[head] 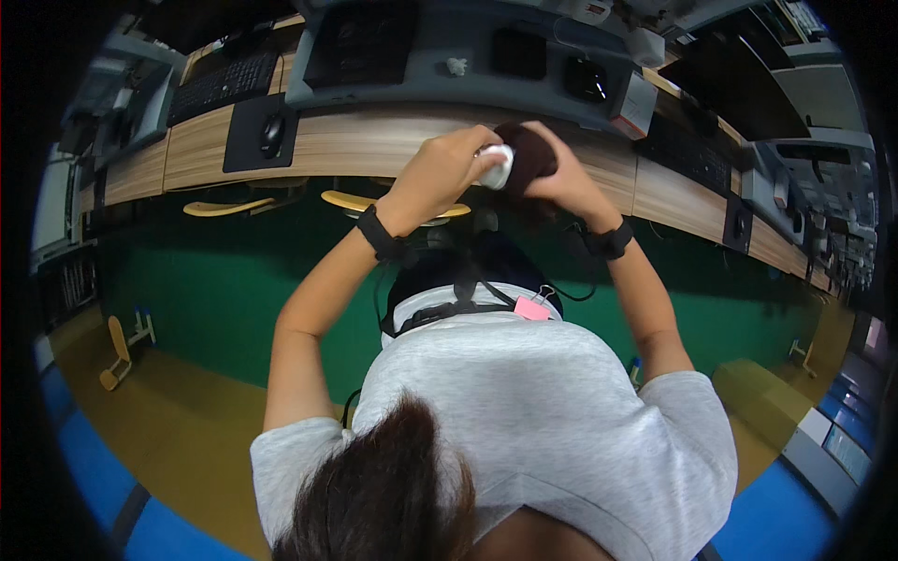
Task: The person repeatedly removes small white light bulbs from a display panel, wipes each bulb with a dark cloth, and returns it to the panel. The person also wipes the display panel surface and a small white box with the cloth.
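My left hand holds a small rounded white object, its exact kind unclear. Right beside it, my right hand curls around a dark brown, soft-looking rounded thing, blurred and partly hidden by the fingers. The white object is against, or just in front of, the brown thing's left side; contact is hard to tell. Both hands are raised in front of me, over the near edge of a wood-grain desk. Each wrist wears a black band.
A grey raised shelf carries a crumpled white piece, dark flat items and a white box. At left are a mouse on a black pad and a keyboard. A yellow chair part shows under the desk edge.
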Demonstrator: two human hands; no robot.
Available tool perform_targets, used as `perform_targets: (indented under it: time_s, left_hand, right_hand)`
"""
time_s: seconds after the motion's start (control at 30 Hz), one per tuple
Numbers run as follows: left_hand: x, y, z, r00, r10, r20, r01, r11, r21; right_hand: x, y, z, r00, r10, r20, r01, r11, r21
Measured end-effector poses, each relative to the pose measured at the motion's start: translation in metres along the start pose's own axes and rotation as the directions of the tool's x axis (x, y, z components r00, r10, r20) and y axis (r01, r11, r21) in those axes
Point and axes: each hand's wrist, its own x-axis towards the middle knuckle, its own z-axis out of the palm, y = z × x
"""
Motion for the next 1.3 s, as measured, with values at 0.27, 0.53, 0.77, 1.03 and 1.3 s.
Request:
perform_targets:
  time_s: [0.27,0.53,0.77,1.03,1.3]
  left_hand:
    - [-0.003,-0.026,0.041,0.809,-0.587,-0.032,0.483,0.694,-0.533]
    - [-0.012,-0.047,0.064,0.644,-0.738,0.201,0.642,0.378,-0.667]
    - [0.011,-0.011,0.044,0.850,-0.443,-0.285,0.353,0.880,-0.317]
    - [0.029,-0.022,0.016,0.895,0.435,-0.101,-0.410,0.890,0.199]
    - [0.039,-0.019,0.029,0.925,0.321,-0.205,-0.278,0.937,0.211]
  right_hand:
    - [-0.001,0.016,0.016,0.943,-0.332,-0.035,0.298,0.882,-0.365]
    - [0.008,0.046,-0.004,0.748,-0.599,0.287,0.578,0.375,-0.725]
    - [0.004,0.026,-0.001,0.897,-0.439,-0.056,0.366,0.808,-0.462]
    - [0.010,0.028,-0.012,0.997,0.075,-0.036,-0.066,0.976,0.210]
    - [0.015,0.031,-0.024,0.986,0.127,0.111,-0.153,0.950,0.273]
